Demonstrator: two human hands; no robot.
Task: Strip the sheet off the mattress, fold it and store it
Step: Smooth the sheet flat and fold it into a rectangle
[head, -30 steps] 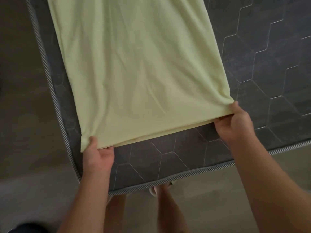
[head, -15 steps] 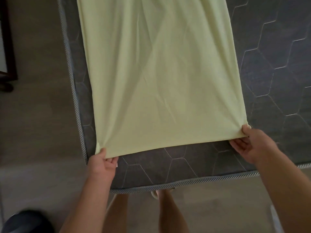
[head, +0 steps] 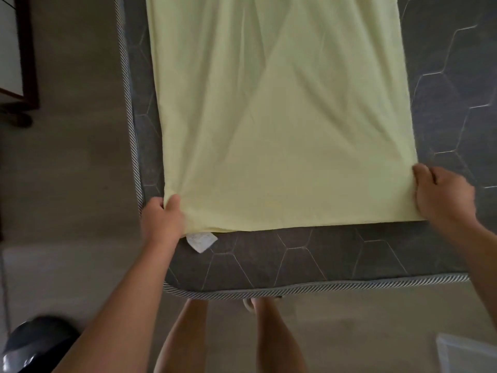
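A pale yellow-green cotton sheet, folded into a long strip, lies flat on the dark grey mattress with its stitched hexagon pattern and striped piping along the edge; the strip runs away from the person and out of the top of the view; its near edge lies between the two hands. The left hand pinches the near left corner of the sheet, thumb on top of the cloth and the other fingers curled round the edge beneath; the cloth puckers just beyond the thumb. The right hand holds the near right corner, its fingers curled over the side edge of the sheet with the knuckles up. A small white fabric label sticks out from under the sheet just beside the left wrist, resting on the mattress. Bare legs stand on the beige floor close against the mattress's near edge; a dark rounded object sits on the floor near the left forearm.
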